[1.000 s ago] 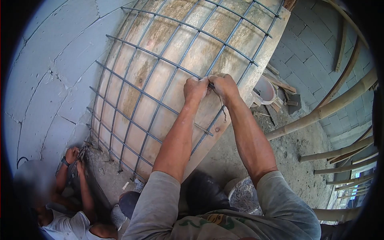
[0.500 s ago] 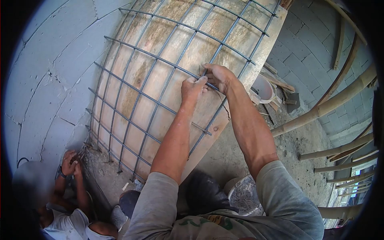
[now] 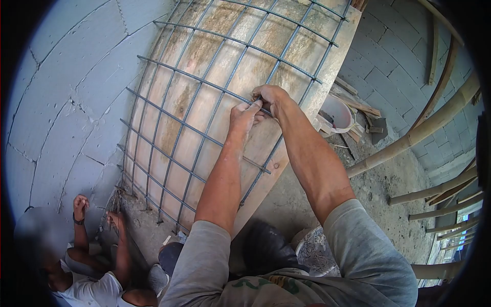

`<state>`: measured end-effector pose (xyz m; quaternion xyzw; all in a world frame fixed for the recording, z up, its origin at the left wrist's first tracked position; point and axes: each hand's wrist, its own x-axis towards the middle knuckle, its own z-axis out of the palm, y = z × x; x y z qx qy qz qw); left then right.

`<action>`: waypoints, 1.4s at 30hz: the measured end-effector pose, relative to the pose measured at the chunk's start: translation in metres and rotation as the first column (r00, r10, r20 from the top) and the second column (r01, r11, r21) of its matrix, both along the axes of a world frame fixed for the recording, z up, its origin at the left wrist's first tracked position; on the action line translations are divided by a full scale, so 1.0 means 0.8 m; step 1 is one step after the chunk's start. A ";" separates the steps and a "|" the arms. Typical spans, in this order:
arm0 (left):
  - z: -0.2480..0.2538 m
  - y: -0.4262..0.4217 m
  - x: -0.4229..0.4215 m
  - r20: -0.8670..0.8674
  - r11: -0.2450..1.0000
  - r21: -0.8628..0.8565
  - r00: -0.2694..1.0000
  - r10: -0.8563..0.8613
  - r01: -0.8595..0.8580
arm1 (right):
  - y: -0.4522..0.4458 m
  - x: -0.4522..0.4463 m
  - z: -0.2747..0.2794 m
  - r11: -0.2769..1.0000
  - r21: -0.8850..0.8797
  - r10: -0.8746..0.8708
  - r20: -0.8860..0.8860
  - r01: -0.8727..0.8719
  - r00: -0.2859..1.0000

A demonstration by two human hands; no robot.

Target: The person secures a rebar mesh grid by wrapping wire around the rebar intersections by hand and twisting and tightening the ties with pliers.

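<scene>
"Where are we reaching?"

"Our left hand (image 3: 242,116) and right hand (image 3: 275,97) are bracketing a crossing on the steel grid (image 3: 223,90) lying over plywood (image 3: 261,146), seemingly for two-sided control. Fingers (image 3: 249,108) are curling; we can't tell how tightly, or around what."

Mid-frame, the right hand (image 3: 271,98) has curled its extended finger inward, and the wire dangling below it no longer shows. Lower left, the co-worker's hands (image 3: 80,203) have parted (they were nearly together).
</scene>
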<state>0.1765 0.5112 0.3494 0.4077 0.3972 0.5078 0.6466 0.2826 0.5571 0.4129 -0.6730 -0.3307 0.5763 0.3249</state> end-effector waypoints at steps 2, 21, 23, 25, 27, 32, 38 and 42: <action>0.000 0.000 -0.004 0.005 0.999 -0.016 0.999 -0.032 0.032 | 0.000 0.007 -0.007 0.997 0.012 0.071 0.018 -0.071 0.997; 0.006 0.019 -0.017 0.040 0.969 -0.157 0.981 -0.188 0.192 | -0.073 0.024 -0.008 0.856 0.343 -0.031 0.781 -0.387 0.624; 0.011 0.013 -0.018 0.027 0.972 -0.129 0.981 -0.192 0.194 | -0.117 0.020 0.008 0.722 0.521 -0.216 0.795 -0.456 0.566; 0.002 0.018 -0.018 0.024 0.975 -0.104 0.981 -0.193 0.194 | -0.157 0.013 0.021 0.693 0.509 -0.210 0.819 -0.510 0.533; -0.003 0.021 -0.014 0.020 0.976 -0.089 0.980 -0.196 0.197 | -0.174 0.014 0.023 0.758 0.416 -0.142 0.857 -0.502 0.496; -0.003 0.022 -0.017 0.016 0.976 -0.093 0.981 -0.195 0.196 | -0.141 0.027 -0.038 0.904 0.215 0.067 0.782 -0.370 0.619; 0.008 0.012 -0.020 0.087 0.977 -0.058 0.976 -0.202 0.207 | -0.117 -0.009 0.013 0.742 0.121 0.286 0.833 -0.659 0.474; -0.019 0.026 -0.016 0.149 0.981 -0.003 0.970 -0.194 0.196 | -0.074 -0.019 0.067 0.501 -0.058 0.130 0.992 -0.863 0.008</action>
